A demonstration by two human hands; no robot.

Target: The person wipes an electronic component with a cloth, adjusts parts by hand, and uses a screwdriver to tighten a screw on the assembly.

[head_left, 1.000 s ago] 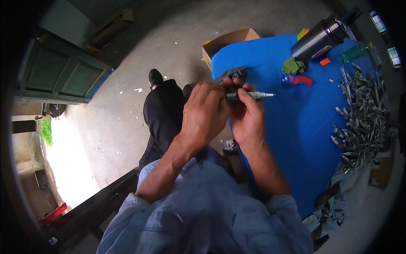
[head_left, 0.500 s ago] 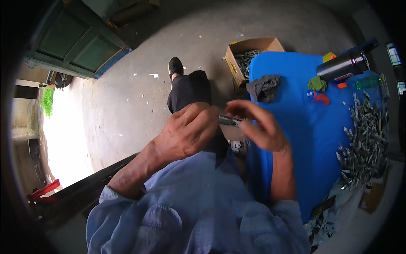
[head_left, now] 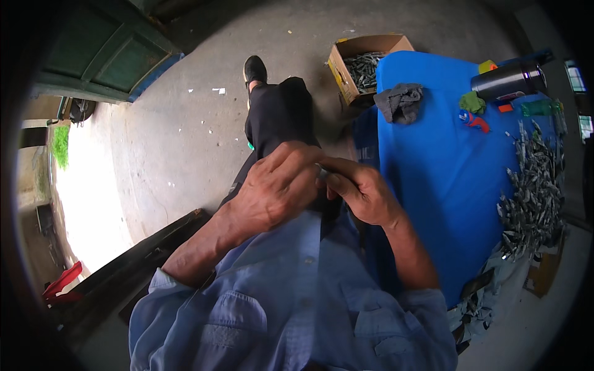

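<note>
Probably for steadiness, my left hand (head_left: 278,185) and right hand (head_left: 366,193) meet left of the blue table (head_left: 445,185), fingertips pinched closed on a small grey piece (head_left: 322,175), mostly hidden between them.

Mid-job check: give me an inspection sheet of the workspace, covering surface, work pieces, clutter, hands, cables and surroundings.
Surface: blue-covered table, cover lightly creased.
Work pieces: small greyish piece, mostly hidden; heap of slender grey pieces along the table's right side; cardboard box at its far left corner, holding similar-looking pieces.
Clutter: grey cloth, green cloth, dark metallic cylinder, green bottle, red-and-blue object.
Hands: left hand and right hand meet, closed on the small greyish piece.
Cables: nothing seen.
Surroundings: green door; floor with white scraps.
</note>
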